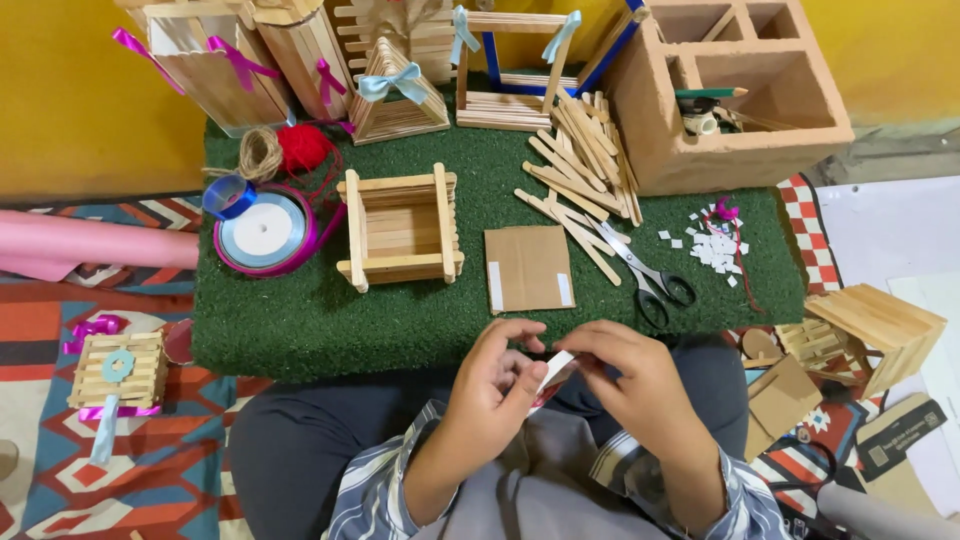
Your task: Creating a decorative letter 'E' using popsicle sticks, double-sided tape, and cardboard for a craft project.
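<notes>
Green turf mat (320,330) carries an open craft-stick box (400,226), cardboard square (528,268), scissors (650,280), loose craft sticks (580,170), ribbon spools (262,232), red yarn ball (304,147), white paper scraps (712,248); terracotta hollow brick (735,90) at the right rear, pink roll (90,245) left.

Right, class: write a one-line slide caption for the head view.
Both hands, left hand and right hand, pinch a small white strip beside a craft-stick box on green turf.
</notes>
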